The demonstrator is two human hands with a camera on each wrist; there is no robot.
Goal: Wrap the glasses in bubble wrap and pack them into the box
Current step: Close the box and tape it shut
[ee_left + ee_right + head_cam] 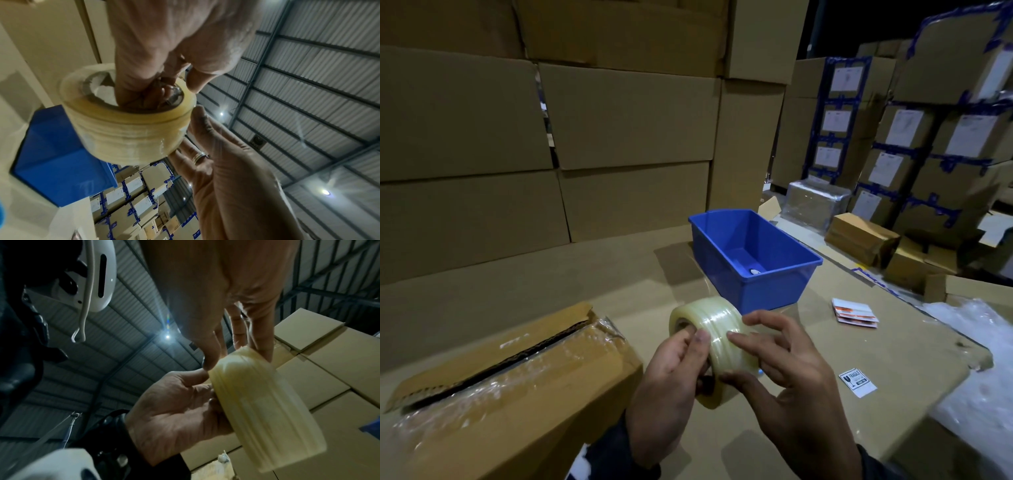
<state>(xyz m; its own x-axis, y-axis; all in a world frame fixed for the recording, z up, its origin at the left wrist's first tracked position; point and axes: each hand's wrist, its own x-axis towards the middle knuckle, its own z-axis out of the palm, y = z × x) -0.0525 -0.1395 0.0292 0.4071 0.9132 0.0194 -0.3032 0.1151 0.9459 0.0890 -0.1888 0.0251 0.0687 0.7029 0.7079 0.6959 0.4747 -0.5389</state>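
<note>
No glasses show in any view. A roll of clear packing tape (719,325) is held over the cardboard work surface. My left hand (688,342) grips it, fingers hooked inside the core (156,95) and thumb on the outside. My right hand (743,356) pinches the roll across its width, index fingertip on the outer wrap and thumb on the near rim (205,365). The cardboard box (510,387) lies at the left, flaps nearly closed, with clear wrap showing along its top and corner.
A blue plastic bin (791,263) stands behind the hands with a small white thing inside. A fragile sticker (858,382) and a small stack of labels (854,313) lie to the right. Bubble wrap (979,377) covers the right edge. Stacked cartons (619,113) wall the back.
</note>
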